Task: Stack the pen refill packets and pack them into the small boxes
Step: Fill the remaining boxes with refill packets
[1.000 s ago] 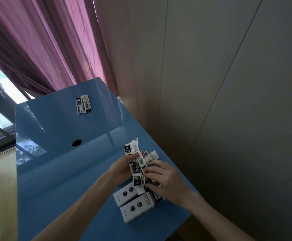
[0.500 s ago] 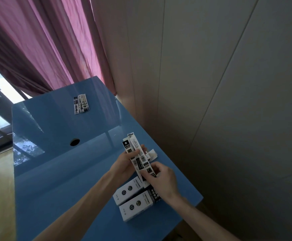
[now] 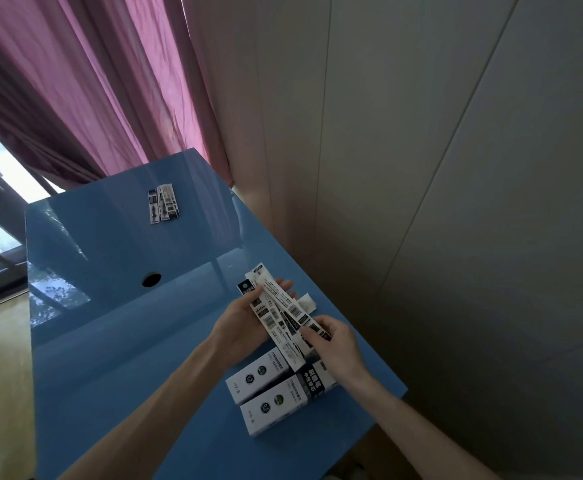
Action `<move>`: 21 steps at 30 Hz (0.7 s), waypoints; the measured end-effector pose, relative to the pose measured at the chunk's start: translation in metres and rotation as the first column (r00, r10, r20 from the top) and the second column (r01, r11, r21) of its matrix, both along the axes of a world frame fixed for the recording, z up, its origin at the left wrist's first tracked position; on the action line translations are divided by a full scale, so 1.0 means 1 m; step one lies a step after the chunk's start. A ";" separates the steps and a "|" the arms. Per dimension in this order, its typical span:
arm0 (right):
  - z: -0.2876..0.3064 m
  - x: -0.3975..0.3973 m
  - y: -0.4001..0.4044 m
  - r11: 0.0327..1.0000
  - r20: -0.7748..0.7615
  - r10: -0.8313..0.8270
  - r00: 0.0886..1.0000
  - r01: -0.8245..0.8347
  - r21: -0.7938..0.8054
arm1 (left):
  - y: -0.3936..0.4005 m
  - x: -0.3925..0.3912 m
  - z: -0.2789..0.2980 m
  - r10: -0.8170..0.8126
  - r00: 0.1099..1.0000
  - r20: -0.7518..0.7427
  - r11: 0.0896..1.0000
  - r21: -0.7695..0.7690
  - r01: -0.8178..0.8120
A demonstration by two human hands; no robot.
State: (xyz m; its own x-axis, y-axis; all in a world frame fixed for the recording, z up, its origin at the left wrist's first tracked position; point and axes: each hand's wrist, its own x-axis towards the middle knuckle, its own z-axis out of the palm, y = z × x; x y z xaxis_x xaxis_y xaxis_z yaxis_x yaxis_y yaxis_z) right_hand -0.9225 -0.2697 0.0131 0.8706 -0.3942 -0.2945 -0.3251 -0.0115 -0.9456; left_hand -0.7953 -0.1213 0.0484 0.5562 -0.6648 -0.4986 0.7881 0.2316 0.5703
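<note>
My left hand (image 3: 238, 323) cradles a fanned bundle of white and black pen refill packets (image 3: 276, 313) from below, thumb over the top, above the blue table (image 3: 117, 341). My right hand (image 3: 335, 348) pinches the bundle's near end with its fingertips. Just below the hands lie two small white boxes side by side: one (image 3: 255, 375) nearer the hands, partly covered by the packets, and another (image 3: 276, 407) closest to me. A few more refill packets (image 3: 163, 203) lie far off at the table's back.
A round cable hole (image 3: 150, 279) is in the tabletop's middle. A small white open flap or box end (image 3: 306, 303) shows behind the bundle. The wall panels stand close on the right, a pink curtain (image 3: 92, 81) hangs at the back, and the table's right edge (image 3: 394, 386) is near my right wrist.
The bundle has tilted flatter and spread out more. My right hand has slid along to its near end; my left hand's fingers have opened out under it.
</note>
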 end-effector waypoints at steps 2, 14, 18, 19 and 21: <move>0.001 0.000 -0.002 0.999 0.002 0.002 1.000 -0.002 0.045 | 0.002 0.001 0.002 -0.002 1.000 -0.021 1.000 -0.018 0.002; 0.024 -0.011 -0.039 0.992 0.091 0.082 0.992 -0.090 0.087 | 0.014 0.009 -0.003 0.025 0.996 -0.083 1.000 0.008 -0.024; 0.037 -0.006 -0.049 0.988 0.121 0.118 0.986 -0.129 0.090 | 0.012 0.008 -0.002 -0.023 0.998 -0.059 1.000 -0.003 0.023; 0.043 -0.005 -0.053 0.984 0.123 0.140 0.983 -0.152 0.097 | 0.012 0.009 -0.003 -0.039 0.997 -0.061 0.999 -0.004 0.039; 0.057 -0.005 -0.064 0.970 0.129 0.201 0.971 -0.216 0.110 | 0.013 0.011 -0.003 -0.057 0.996 -0.071 0.998 0.000 0.057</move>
State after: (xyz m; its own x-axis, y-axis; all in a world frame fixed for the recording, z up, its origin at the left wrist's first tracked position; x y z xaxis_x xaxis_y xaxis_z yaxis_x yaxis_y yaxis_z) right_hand -0.9274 -0.3335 0.0701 0.9608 -0.1675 -0.2210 -0.2154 0.0507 -0.9752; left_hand -0.7841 -0.1080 0.0451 0.4807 -0.6931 -0.5372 0.8386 0.1843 0.5127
